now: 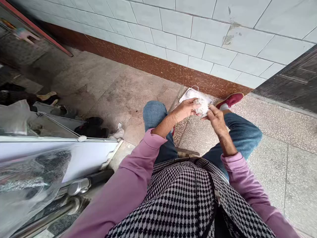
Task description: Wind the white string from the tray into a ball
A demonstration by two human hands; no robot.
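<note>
My left hand (186,109) is closed around one side of a small white, lacy-looking piece (202,105) that resembles crochet work. My right hand (216,119) pinches at its other edge, fingers bent together. Whether a hook or thin tool sits in the right fingers is too small to make out. Both hands are held above the floor between my knees. Beyond them lies a white tray or box lid (183,97) with a round white bundle in it, perhaps thread, and a thin white loop (195,87) rises at its far edge.
A tiled wall (173,36) with a brown base runs across the far side. To the left stands a rack (81,138) with dark shoes (92,128) and plastic sheeting. A crumpled white bag (119,132) is on the floor by it. At right is a dark door (294,79).
</note>
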